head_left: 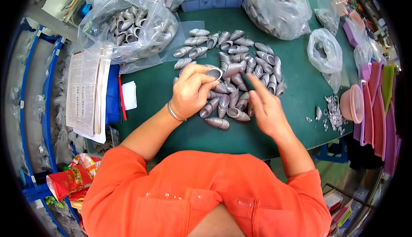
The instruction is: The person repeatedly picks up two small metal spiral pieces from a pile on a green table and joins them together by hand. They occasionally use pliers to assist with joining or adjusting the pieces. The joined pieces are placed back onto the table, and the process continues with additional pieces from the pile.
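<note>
A grey, spirally ridged hollow metal piece (214,74) is pinched in my left hand (190,89), its oval opening turned toward my right. My right hand (269,111) is over the right part of the pile, index finger stretched forward and the other fingers curled. A dark, slim thing (247,81) shows blurred by its fingertips; its kind cannot be made out. Beneath and around both hands lies a loose pile of similar ridged metal pieces (218,123) on the green tabletop (180,138). Several of them are partly hidden by my hands.
Clear bags of metal pieces (128,24) (279,11) stand at the back left and back right. Between them is a blue bin (212,3). To the right are a smaller bag (325,56), a pink cup (352,104) and metal scraps (334,112). Papers (88,93) and a red pen (122,98) lie left.
</note>
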`<state>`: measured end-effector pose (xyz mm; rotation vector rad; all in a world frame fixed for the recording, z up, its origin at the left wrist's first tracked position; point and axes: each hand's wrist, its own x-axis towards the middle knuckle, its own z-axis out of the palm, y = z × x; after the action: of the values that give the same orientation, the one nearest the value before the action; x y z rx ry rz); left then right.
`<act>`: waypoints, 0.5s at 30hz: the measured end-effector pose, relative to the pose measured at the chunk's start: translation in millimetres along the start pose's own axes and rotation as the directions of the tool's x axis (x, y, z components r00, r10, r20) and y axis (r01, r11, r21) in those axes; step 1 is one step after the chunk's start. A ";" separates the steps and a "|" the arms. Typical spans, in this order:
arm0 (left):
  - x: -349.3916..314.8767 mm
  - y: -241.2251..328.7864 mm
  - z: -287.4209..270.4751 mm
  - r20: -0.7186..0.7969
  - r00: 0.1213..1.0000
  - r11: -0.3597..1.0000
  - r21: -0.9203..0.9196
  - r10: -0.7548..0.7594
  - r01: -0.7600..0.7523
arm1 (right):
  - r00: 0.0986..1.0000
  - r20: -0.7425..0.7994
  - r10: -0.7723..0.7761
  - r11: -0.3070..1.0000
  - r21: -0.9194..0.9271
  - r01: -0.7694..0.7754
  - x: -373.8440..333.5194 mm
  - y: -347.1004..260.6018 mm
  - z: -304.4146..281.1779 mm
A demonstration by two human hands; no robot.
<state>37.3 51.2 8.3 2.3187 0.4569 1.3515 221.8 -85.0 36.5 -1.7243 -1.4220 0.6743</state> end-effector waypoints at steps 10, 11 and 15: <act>2.0 -12.5 0.6 -0.069 0.997 0.999 0.020 -0.025 0.026 | 0.982 -0.068 0.174 0.966 0.206 -0.157 -10.8 14.1 12.3; -0.9 -12.2 0.8 -0.083 0.996 0.999 0.004 -0.033 0.034 | 0.971 -0.071 0.228 0.937 0.288 -0.199 -11.9 9.9 13.2; -7.9 -1.5 14.4 -0.038 0.979 0.942 -0.282 -0.202 0.183 | 0.969 -0.076 0.236 0.881 0.436 -0.181 -1.5 18.4 25.2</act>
<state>46.1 46.0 -4.7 1.9539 0.4681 1.3082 211.4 -81.7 7.2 -1.5456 -0.9192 0.9018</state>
